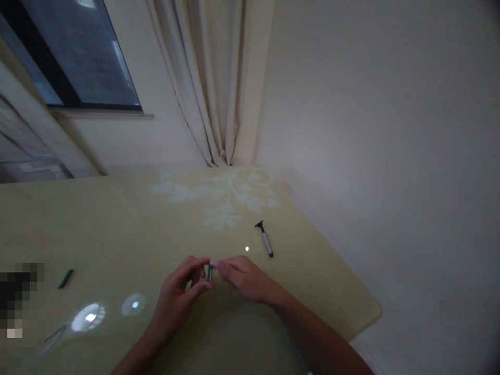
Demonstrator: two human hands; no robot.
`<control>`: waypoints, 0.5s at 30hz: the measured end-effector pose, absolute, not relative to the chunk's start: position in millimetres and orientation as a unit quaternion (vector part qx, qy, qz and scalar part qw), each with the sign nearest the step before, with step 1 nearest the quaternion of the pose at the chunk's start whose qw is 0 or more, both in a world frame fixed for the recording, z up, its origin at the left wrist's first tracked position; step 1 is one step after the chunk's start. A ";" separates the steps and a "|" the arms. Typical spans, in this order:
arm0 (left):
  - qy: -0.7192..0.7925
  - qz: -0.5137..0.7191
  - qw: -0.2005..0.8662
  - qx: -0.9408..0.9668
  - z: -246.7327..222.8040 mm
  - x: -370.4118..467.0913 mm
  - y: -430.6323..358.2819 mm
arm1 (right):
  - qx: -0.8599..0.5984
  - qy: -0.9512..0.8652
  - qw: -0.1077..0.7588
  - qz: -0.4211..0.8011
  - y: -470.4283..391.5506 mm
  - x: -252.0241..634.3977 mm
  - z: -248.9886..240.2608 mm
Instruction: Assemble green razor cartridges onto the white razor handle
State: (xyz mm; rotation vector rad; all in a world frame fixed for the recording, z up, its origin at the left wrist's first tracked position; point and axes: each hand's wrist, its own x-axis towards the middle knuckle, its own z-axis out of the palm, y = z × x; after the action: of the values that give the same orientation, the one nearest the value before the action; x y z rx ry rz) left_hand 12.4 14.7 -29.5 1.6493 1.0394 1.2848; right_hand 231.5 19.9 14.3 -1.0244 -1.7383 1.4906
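Between the thumb and fingertips of my left hand (185, 284) is a small narrow green-and-dark piece (210, 272), held upright by its two ends just above the table. It resembles a razor blade cartridge, but its details are too small to tell. My right hand (242, 276) is closed in a pinch right beside it. Something small and pale shows at those fingertips, touching or nearly touching the top of the piece; its kind is unclear. Beyond my right hand lies a razor (266, 240) with a grey-and-black handle and a black head.
A similar green-and-dark piece (65, 279) lies on the glossy table (332, 291) at the left. Near it is a thin, V-shaped object (54, 337). A blurred-out dark area covers the left edge. Wall and curtain (219, 83) border the table's far side.
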 end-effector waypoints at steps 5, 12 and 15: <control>0.419 0.465 0.374 0.684 -32.0 9.1 20.0 | -0.507 -0.567 0.417 0.497 47.3 260.4 12.8; 0.438 0.366 0.346 0.745 -26.9 38.1 41.4 | -0.605 -0.550 0.508 0.272 70.4 312.3 27.6; 0.448 0.339 0.328 0.760 -25.8 65.2 58.1 | -0.620 -0.571 0.489 0.225 73.2 321.1 36.3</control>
State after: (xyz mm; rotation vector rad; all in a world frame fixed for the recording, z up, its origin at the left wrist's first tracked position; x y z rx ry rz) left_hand 65.2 58.1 -25.8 1.9895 1.1726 0.8863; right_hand 321.1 73.2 36.3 -1.5065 -1.3864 0.5472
